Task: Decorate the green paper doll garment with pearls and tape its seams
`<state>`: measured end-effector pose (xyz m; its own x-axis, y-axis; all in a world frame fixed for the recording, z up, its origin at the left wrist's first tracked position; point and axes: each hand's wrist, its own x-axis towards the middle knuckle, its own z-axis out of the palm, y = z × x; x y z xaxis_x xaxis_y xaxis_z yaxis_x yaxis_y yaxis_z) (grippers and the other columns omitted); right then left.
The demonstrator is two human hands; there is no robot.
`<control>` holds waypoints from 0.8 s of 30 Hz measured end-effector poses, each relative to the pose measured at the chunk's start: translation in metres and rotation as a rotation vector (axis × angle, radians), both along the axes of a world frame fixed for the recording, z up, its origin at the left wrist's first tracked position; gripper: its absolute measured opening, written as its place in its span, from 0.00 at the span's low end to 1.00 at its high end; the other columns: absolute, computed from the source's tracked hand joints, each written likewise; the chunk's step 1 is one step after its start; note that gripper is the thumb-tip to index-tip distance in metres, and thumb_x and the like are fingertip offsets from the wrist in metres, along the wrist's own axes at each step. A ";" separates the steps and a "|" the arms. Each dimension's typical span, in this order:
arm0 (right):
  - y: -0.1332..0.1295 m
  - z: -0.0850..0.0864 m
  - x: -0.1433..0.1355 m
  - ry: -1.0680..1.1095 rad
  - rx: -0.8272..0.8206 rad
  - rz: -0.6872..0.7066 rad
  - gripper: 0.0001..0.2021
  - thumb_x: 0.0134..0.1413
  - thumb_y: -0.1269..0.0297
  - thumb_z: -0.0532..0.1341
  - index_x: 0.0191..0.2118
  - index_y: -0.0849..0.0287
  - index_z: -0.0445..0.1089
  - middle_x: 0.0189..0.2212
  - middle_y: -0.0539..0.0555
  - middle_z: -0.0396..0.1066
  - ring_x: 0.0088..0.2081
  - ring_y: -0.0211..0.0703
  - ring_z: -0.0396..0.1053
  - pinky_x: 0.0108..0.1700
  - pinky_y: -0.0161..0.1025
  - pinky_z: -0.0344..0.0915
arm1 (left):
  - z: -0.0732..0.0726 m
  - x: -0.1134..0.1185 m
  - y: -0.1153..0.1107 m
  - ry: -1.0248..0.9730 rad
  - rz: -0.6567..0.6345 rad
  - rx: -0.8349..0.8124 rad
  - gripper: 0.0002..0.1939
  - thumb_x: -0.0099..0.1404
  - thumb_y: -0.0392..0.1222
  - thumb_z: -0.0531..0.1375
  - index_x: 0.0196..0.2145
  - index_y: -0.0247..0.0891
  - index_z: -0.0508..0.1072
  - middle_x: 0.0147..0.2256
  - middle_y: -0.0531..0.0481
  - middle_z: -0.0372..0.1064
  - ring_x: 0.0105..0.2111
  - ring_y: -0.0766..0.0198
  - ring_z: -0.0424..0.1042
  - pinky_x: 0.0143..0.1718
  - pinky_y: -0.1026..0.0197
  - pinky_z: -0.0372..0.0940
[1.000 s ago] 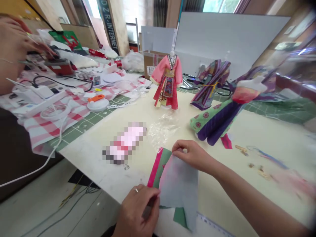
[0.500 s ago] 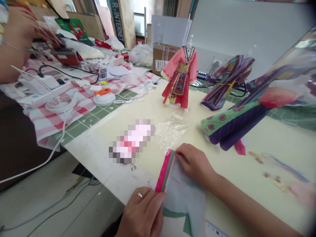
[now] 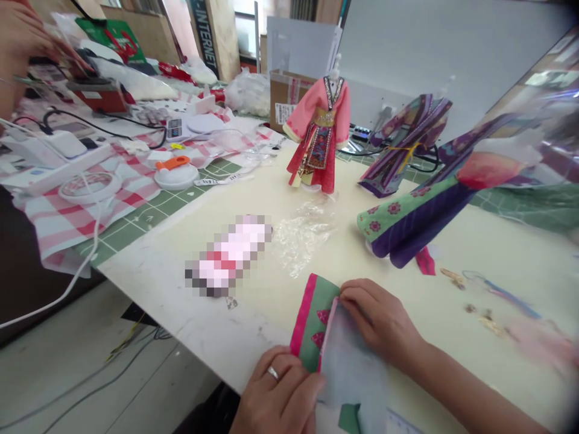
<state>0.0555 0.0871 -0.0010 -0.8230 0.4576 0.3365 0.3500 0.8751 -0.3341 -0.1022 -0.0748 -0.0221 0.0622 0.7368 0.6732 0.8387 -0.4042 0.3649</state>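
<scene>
A green fabric piece (image 3: 323, 296) with a pink edge band and pink motifs lies near the table's front edge, its pale grey-blue underside partly folded over. My left hand (image 3: 280, 392), with a ring on one finger, pinches its lower end. At the upper end, the closed fingers of my right hand (image 3: 382, 319) grip the folded edge. Beyond my hands stands a small dress form in a pink and red robe (image 3: 323, 132). To the right are a purple garment tied with yellow (image 3: 398, 150) and a green and purple skirt (image 3: 407, 226).
A pixelated pink object (image 3: 230, 256) and crumpled clear plastic (image 3: 303, 235) lie beyond the fabric. Cables, a white tape roll (image 3: 90, 187) and an orange-topped white disc (image 3: 176, 175) are at left. Another person's hand (image 3: 22, 36) is at upper left. Small trinkets (image 3: 488, 322) lie at right.
The fabric's fold has moved away from the pink band, so more of the green side with pink motifs shows. Both hands have shifted right and slightly down in the view, still gripping the fabric.
</scene>
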 end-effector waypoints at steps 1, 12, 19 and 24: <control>-0.002 -0.001 -0.001 0.009 0.011 0.018 0.08 0.63 0.73 0.50 0.39 0.59 0.65 0.39 0.57 0.69 0.41 0.44 0.66 0.42 0.42 0.67 | 0.000 -0.002 -0.001 0.006 0.003 0.003 0.11 0.59 0.26 0.52 0.36 0.33 0.69 0.23 0.49 0.70 0.27 0.62 0.70 0.38 0.55 0.69; -0.012 -0.004 0.027 -0.014 0.076 0.004 0.09 0.60 0.76 0.50 0.38 0.62 0.66 0.41 0.61 0.70 0.43 0.50 0.67 0.41 0.47 0.68 | 0.007 -0.002 0.005 -0.003 -0.068 -0.093 0.13 0.59 0.24 0.51 0.40 0.29 0.69 0.26 0.44 0.70 0.30 0.58 0.69 0.32 0.57 0.69; 0.010 0.013 0.003 -0.116 0.016 0.070 0.09 0.59 0.75 0.50 0.35 0.60 0.66 0.49 0.60 0.66 0.48 0.50 0.64 0.47 0.48 0.65 | 0.006 0.017 0.002 0.086 0.041 0.122 0.08 0.65 0.34 0.52 0.34 0.32 0.70 0.31 0.43 0.69 0.31 0.58 0.68 0.33 0.56 0.65; 0.019 0.018 -0.019 -0.209 -0.038 0.186 0.07 0.57 0.75 0.54 0.30 0.58 0.65 0.42 0.55 0.68 0.43 0.45 0.64 0.43 0.42 0.65 | -0.002 0.055 0.005 0.244 0.015 0.043 0.22 0.71 0.38 0.39 0.28 0.36 0.69 0.24 0.46 0.66 0.22 0.60 0.65 0.25 0.57 0.60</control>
